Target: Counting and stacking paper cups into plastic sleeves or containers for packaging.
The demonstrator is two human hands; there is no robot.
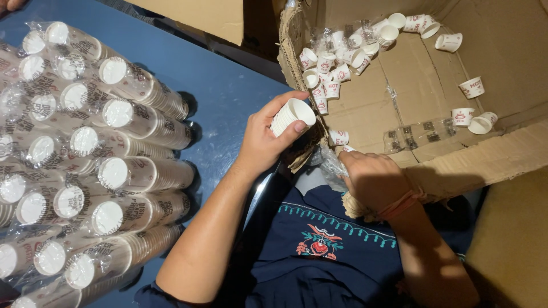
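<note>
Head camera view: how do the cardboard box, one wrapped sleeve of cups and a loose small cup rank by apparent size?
1. cardboard box
2. wrapped sleeve of cups
3. loose small cup
The sleeve may lie nearer the camera, but the order looks safe.

Short stack of white paper cups (pixel 291 115), nested, tilted base-up, at the cardboard box's torn edge; crinkled clear plastic wrap (pixel 330 163) just below

Left hand (pixel 268 137) around cup stack (pixel 291 116), beside cardboard box (pixel 456 165).
</note>
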